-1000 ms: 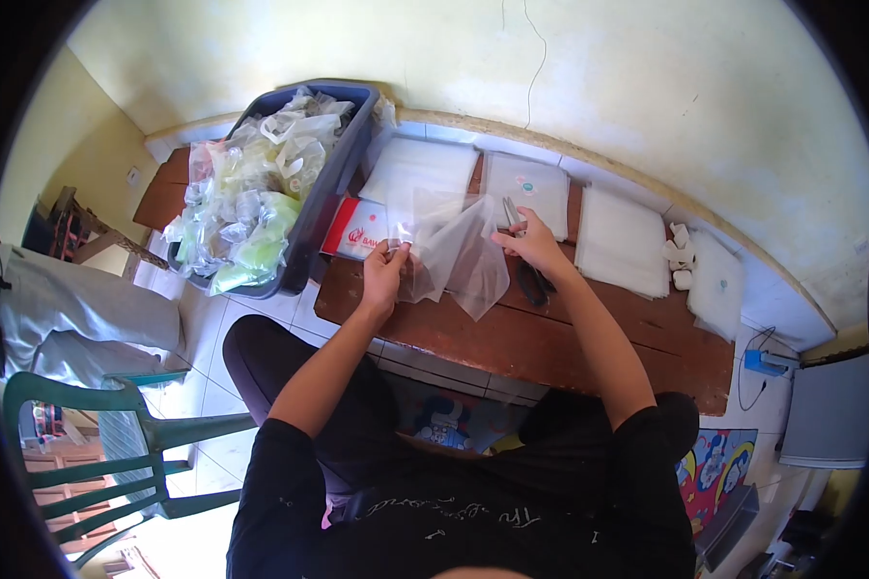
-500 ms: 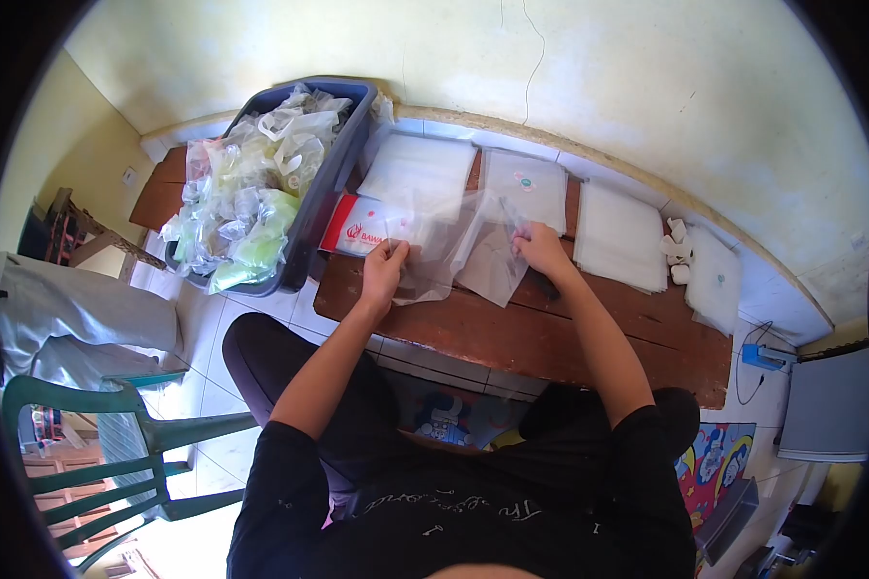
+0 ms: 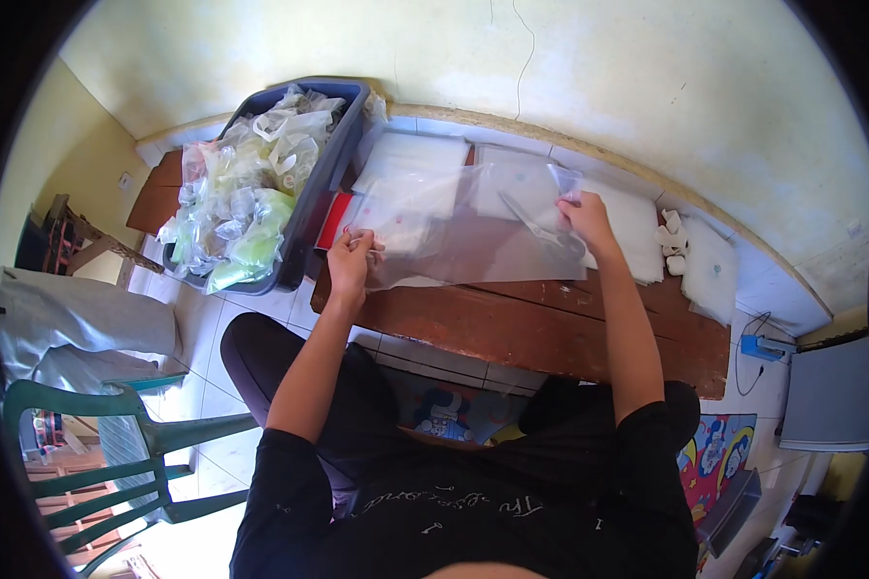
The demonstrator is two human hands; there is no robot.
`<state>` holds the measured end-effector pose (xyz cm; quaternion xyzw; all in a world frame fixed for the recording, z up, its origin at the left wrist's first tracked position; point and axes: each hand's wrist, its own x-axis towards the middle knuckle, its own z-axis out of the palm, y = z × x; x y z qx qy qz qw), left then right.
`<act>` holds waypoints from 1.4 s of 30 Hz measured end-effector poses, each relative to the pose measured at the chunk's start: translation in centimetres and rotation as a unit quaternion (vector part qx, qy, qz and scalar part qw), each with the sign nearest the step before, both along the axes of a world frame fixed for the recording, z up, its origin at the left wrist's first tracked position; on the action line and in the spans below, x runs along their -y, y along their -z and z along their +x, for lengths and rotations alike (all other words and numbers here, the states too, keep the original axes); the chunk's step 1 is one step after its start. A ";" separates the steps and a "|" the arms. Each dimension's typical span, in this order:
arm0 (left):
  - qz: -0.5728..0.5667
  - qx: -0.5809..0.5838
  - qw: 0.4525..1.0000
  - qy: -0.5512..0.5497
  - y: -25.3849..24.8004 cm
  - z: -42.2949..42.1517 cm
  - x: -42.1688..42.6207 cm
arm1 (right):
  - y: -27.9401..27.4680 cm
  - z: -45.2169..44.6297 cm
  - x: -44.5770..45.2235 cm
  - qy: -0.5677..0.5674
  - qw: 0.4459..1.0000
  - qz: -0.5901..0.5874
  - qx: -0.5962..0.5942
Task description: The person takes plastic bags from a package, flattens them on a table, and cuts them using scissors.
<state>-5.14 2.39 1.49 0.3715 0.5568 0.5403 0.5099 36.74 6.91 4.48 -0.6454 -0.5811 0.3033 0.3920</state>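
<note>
A clear plastic bag (image 3: 444,246) is stretched wide between my two hands above the brown wooden bench (image 3: 492,323). My left hand (image 3: 353,262) pinches its left end, beside the red and white packet (image 3: 332,220). At the upper right end, my right hand (image 3: 583,214) grips the plastic with closed fingers. Scissors (image 3: 529,220) show through the bag near my right hand; whether they touch it I cannot tell. Behind lie stacks of clear bags (image 3: 410,159), partly covered by the stretched plastic.
A dark tub (image 3: 343,145) full of used-looking plastic bags stands at the left. More flat bags (image 3: 710,265) and white crumpled pieces (image 3: 672,241) lie on the bench's right. A green chair (image 3: 154,434) is at lower left, a blue object (image 3: 765,347) at far right.
My hands have moved apart, the left one leftward and the right one rightward and up. The bag, bunched and folded before, is now spread out flat between them.
</note>
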 end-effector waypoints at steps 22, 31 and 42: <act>-0.162 -0.032 0.961 0.224 2.2 5.4 4.6 | -6.2 -8.1 4.3 -0.089 0.969 0.052 0.224; -0.137 0.024 0.968 0.207 3.4 5.2 4.6 | -2.5 -18.6 11.9 -0.356 0.905 -0.035 0.231; -0.144 -0.091 0.955 0.244 2.9 4.8 4.6 | 0.9 -7.4 3.2 -0.087 0.957 0.227 0.155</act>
